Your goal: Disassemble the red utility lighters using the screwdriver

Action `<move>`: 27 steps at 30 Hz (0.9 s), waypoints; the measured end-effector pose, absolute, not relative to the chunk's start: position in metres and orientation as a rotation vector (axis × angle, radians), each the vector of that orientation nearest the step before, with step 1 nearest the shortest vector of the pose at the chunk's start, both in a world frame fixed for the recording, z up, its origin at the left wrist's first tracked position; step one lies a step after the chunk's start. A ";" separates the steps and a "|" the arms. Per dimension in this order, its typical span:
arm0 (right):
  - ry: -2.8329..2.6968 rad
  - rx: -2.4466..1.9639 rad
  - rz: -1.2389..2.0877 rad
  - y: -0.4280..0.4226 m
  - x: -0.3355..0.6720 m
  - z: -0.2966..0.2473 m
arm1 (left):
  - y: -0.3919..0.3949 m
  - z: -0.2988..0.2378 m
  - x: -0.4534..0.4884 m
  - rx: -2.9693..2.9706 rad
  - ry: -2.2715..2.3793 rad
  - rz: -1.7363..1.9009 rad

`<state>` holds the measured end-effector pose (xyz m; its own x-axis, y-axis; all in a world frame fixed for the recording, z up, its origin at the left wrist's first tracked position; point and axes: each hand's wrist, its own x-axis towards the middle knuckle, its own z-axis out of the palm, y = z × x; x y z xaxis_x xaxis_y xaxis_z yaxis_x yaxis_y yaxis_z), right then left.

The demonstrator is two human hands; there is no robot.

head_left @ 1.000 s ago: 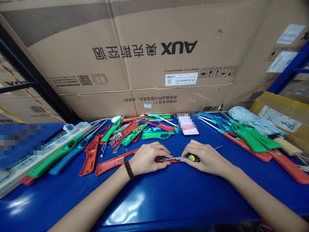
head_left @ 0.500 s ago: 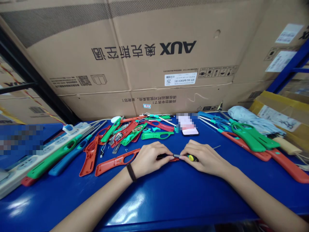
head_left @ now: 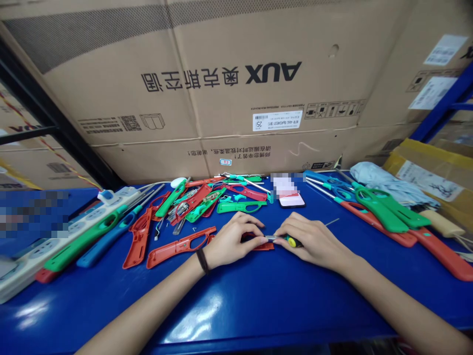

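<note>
Two hands working, head view only. My left hand is closed over a red plastic lighter shell, fingers curled on it, pressing it against the blue workbench. A black wristband sits on that wrist. My right hand grips a small screwdriver with a yellow-and-black handle; its steel shaft points left, the tip at the shell, right beside my left fingers.

Just left of the shell, past my left hand, lies a loose red lighter half. Behind the shell is a heap of red and green lighter parts, and behind and to its right a smartphone. Further right of the shell are long green-and-red lighters and a folded grey umbrella. Well left of it are green and blue lighters beside a white power strip. Behind everything stands a big AUX carton.
</note>
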<state>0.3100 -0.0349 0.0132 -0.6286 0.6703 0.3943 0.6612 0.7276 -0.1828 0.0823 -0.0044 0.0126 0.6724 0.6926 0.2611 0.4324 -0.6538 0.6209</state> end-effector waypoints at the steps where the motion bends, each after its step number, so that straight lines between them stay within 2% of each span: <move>1: -2.494 -1.012 0.011 -0.035 0.310 0.013 | -0.004 0.012 0.082 2.350 0.871 0.661; 27: -2.507 -0.973 -0.100 -0.035 0.306 0.014 | 0.000 0.007 0.080 2.329 0.827 0.701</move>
